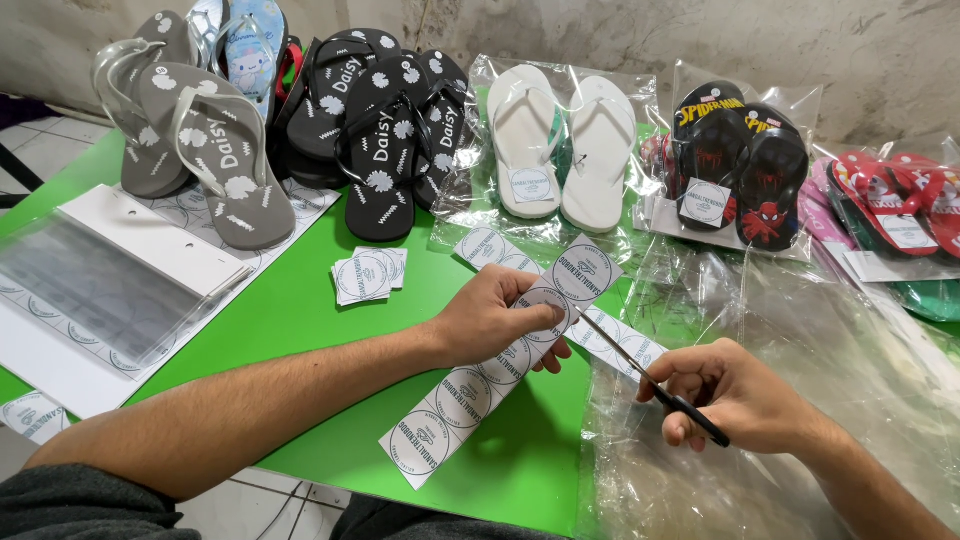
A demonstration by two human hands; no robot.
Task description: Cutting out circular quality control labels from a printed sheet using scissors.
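Left hand (497, 318): pinching label strip (500, 365) above green table (300, 310) | Right hand (735, 395): closed around scissors (650, 383), blades at strip edge | Adjacent: cut labels (368, 272) stacked near strip; clear bags (790, 390) under right hand; bagged white sandals (560, 145) behind.

A small footwear packing workshop; bagged flip-flops (560, 140), label sheets (60, 330) and clear bags (760, 400) crowd a green table (300, 310).

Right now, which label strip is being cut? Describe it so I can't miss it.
On the green table, find the left hand at the near edge. It pinches a long white paper strip printed with round labels, scissors at its side. Unlike the small cut stack behind, it is uncut.
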